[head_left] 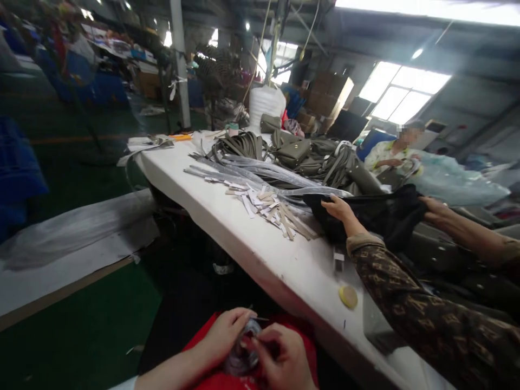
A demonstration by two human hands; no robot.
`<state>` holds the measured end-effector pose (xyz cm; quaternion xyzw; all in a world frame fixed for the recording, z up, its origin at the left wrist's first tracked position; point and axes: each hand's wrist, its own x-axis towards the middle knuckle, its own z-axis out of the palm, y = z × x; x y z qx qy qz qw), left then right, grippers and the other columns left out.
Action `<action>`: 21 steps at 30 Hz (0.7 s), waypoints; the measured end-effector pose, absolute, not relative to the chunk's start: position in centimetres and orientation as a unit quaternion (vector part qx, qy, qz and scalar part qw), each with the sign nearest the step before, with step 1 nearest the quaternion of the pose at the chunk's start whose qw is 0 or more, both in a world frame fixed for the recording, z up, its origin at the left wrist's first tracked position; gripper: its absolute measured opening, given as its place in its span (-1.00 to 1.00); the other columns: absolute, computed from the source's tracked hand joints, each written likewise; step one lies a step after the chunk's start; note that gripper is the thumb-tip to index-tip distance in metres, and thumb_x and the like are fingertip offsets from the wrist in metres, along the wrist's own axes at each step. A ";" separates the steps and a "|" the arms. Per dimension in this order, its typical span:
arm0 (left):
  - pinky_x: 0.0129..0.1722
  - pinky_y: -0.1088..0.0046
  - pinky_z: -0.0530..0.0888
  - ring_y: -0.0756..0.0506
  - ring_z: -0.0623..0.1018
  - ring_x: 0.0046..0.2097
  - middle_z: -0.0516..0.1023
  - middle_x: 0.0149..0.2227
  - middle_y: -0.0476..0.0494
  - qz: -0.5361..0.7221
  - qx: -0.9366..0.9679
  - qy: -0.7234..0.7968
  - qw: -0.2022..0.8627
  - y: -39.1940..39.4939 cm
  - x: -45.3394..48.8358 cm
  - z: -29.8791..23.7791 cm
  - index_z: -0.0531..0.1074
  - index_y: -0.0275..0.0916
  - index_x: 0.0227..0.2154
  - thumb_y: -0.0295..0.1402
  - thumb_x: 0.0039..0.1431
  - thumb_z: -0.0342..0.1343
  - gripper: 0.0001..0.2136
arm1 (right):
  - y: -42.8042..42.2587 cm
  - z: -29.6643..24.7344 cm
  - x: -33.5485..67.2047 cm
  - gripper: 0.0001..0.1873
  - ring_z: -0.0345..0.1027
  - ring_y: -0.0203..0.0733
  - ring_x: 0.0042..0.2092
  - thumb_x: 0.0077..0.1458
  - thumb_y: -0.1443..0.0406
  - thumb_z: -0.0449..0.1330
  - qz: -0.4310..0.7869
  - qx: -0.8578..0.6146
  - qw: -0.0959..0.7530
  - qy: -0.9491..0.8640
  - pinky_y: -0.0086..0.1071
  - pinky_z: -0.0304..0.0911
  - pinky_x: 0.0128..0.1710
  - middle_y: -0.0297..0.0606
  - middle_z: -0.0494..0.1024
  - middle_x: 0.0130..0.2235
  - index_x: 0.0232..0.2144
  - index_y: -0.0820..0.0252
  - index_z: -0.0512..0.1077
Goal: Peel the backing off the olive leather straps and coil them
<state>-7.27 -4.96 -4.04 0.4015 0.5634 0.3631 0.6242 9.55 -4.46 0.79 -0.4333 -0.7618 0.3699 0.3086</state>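
Head view shows a greyish roll (pixel 239 364) between left grip (pixel 226 331), clasping it, and right grip (pixel 287 352), hold unclear.

On the counter (pixel 244 241) lie cut strips (pixel 266 199) — bundled straps (pixel 242 144) and bags (pixel 294 153) behind them, a disc (pixel 348 297) nearer and rightward. Before it, a coil (pixel 239 362) sits between left hand (pixel 228 330) and right hand (pixel 285 353).

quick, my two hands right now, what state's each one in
Left hand: closed around a round greyish object, too blurred to identify.
Right hand: fingers curled in at that object; whether they pinch anything cannot be told.
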 end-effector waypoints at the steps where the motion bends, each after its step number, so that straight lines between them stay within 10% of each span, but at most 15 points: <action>1: -0.50 0.48 0.38 -0.05 0.48 -0.49 0.57 -0.41 -0.10 0.354 0.395 0.560 0.636 -4.9 -7.3 -4.2 0.51 -0.28 -0.25 0.18 0.04 0.01 -0.43 | -4.5 0.6 9.6 -0.87 0.44 -0.23 -0.46 0.08 0.29 0.18 0.365 -0.442 0.304 -0.761 -0.44 0.23 -0.45 -0.32 0.58 -0.49 -0.49 0.10 0.48; 9: -0.59 0.50 0.27 0.02 0.37 -0.62 0.60 -0.39 -0.11 0.325 0.396 0.535 0.672 -4.5 -6.8 -4.4 0.50 -0.24 -0.23 0.27 -0.05 0.03 -0.37 | -4.1 -2.6 8.8 -0.93 0.38 -0.24 -0.48 -0.13 0.35 0.20 0.237 -0.517 0.261 -0.780 -0.43 0.06 -0.47 -0.38 0.52 -0.55 -0.59 0.10 0.40; 21: -0.13 0.36 0.42 -0.19 0.52 -0.19 0.58 -0.32 -0.15 0.331 0.496 0.505 0.624 -4.0 -6.8 -2.1 0.55 -0.25 -0.38 0.13 0.08 0.03 -0.51 | -3.0 -1.0 10.0 -0.89 0.40 -0.25 -0.46 -0.02 0.31 0.20 0.337 -0.504 0.321 -0.728 -0.44 0.17 -0.43 -0.33 0.56 -0.50 -0.51 0.12 0.53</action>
